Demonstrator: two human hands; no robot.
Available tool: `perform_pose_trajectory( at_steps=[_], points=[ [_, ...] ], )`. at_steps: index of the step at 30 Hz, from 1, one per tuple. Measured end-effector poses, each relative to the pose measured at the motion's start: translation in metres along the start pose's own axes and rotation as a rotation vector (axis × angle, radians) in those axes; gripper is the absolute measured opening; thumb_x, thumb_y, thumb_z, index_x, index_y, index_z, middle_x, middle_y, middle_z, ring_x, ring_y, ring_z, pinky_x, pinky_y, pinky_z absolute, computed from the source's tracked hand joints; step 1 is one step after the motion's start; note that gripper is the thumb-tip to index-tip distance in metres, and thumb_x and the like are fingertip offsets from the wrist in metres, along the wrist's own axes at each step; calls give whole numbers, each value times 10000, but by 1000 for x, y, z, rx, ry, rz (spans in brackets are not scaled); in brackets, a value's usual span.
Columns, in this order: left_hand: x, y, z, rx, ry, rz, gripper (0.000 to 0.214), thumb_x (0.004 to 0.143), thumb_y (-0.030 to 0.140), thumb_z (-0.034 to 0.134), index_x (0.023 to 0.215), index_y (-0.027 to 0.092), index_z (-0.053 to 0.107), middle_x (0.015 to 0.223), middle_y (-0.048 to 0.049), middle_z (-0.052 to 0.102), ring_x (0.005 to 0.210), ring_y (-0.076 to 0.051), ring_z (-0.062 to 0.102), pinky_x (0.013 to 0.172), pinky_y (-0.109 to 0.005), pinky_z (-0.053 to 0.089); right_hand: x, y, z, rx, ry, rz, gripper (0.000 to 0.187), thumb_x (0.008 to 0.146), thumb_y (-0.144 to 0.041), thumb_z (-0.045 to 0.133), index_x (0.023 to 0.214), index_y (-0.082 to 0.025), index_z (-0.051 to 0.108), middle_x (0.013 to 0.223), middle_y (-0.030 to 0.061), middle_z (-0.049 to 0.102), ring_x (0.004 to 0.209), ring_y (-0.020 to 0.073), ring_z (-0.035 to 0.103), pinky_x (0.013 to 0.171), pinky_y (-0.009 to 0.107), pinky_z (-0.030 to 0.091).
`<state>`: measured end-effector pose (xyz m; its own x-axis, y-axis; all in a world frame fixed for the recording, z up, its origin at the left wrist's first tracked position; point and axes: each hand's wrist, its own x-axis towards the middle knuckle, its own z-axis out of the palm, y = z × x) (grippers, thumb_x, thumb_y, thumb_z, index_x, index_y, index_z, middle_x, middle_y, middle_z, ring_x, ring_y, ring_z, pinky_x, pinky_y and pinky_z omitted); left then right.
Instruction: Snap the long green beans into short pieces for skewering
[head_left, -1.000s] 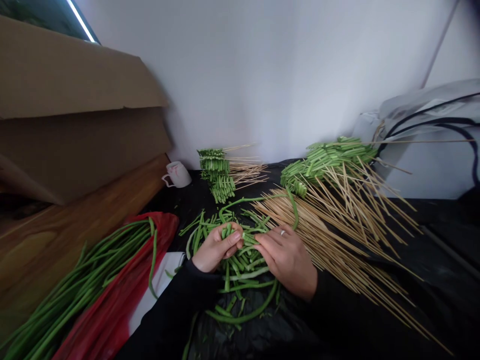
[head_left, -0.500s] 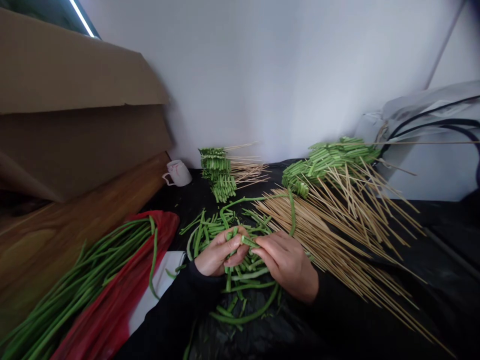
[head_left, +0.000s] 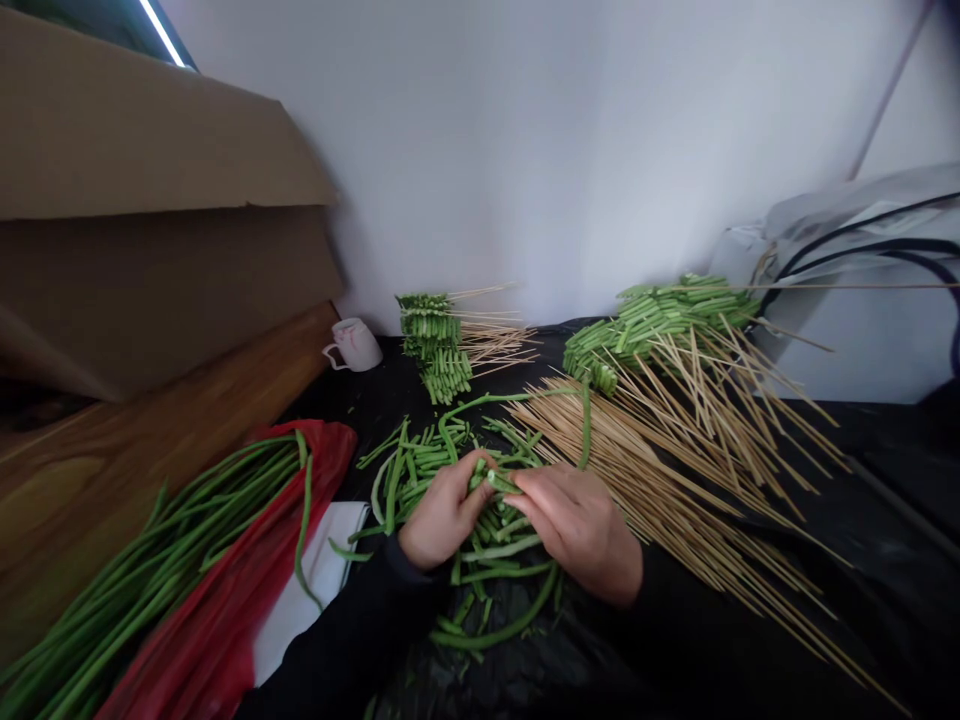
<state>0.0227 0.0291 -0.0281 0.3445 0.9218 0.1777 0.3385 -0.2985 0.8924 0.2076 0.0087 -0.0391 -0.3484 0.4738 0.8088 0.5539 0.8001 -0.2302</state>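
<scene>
My left hand (head_left: 442, 515) and my right hand (head_left: 577, 520) meet over a heap of cut green bean pieces (head_left: 420, 465) on the black sheet. The left hand's fingers are closed around a small bunch of short bean pieces (head_left: 480, 480). The right hand pinches one end of a bean piece at that bunch. Bare bamboo skewers (head_left: 675, 470) lie fanned out just right of my right hand. Both sleeves are black.
Long whole beans (head_left: 150, 580) lie on a red bag (head_left: 225, 620) at the left. Two stacks of skewered beans stand at the back, one in the middle (head_left: 435, 345) and one at the right (head_left: 652, 315). A white mug (head_left: 352, 347), a cardboard box (head_left: 150, 230) and a wooden ledge (head_left: 135, 450) are at the left.
Both hands have stayed over the bean heap. The left hand has gathered the pieces tighter and turned slightly; the right fingers have closed in on the bunch.
</scene>
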Motion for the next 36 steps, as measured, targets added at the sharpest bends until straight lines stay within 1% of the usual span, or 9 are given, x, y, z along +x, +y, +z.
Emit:
perform_pose_trajectory(
  at_steps=[2,6,8,10,12,20,25,32,36],
  points=[
    [3,-4,-3,84,115,-13,227,829,367,623,765,157,567,680,3,540,644,-122,467,602,-226,367,1,3,-3,-55,-15,-12,174,952,-167,507,1079,-124,617,855,64,689,785,172,621,734,321,456],
    [6,-5,-11,-129,162,-163,359,802,506,624,807,149,589,476,84,366,426,-72,295,436,-206,237,-4,10,1,-177,-176,-81,212,930,-168,520,1109,-108,617,794,47,639,749,183,588,727,362,411],
    [6,-2,-12,-123,103,-149,390,771,518,657,796,130,633,478,62,443,439,-76,359,458,-208,292,-7,10,4,-218,-229,-110,174,924,-169,525,1051,-116,632,757,34,610,704,182,554,694,364,380],
    [5,0,-11,-49,14,-89,366,728,482,717,745,120,673,593,-3,606,555,-112,506,572,-232,402,-8,10,5,-245,-255,-121,135,924,-155,517,983,-132,637,745,26,594,685,181,526,682,362,352],
    [5,1,-9,26,-51,-57,324,712,443,747,713,124,693,692,-35,684,656,-149,581,667,-257,443,-7,10,5,-261,-278,-120,119,927,-146,510,926,-144,629,746,23,587,679,179,506,693,362,335],
    [6,-14,-16,461,108,56,178,788,363,710,787,185,728,790,-22,741,744,-178,666,742,-269,461,-1,27,2,-395,-430,34,68,885,-158,590,823,-173,614,802,51,615,869,242,514,766,391,301],
    [3,-20,-12,634,178,182,292,814,340,694,1071,203,713,915,-68,736,842,-210,679,770,-288,478,-1,22,1,-456,-434,-21,76,872,-147,600,930,-152,649,828,65,624,871,245,498,788,404,314],
    [-1,-23,-5,811,19,344,195,882,314,606,999,204,717,844,-50,669,721,-158,634,643,-237,446,2,12,-1,-444,-395,-102,96,881,-157,588,942,-138,659,831,62,613,878,244,498,868,433,334],
    [-1,-20,-5,773,35,336,180,890,306,592,922,163,698,826,-57,652,719,-162,623,650,-247,444,2,13,-2,-412,-358,-100,134,903,-155,549,976,-140,661,833,68,616,877,240,509,853,432,354]
  ],
)
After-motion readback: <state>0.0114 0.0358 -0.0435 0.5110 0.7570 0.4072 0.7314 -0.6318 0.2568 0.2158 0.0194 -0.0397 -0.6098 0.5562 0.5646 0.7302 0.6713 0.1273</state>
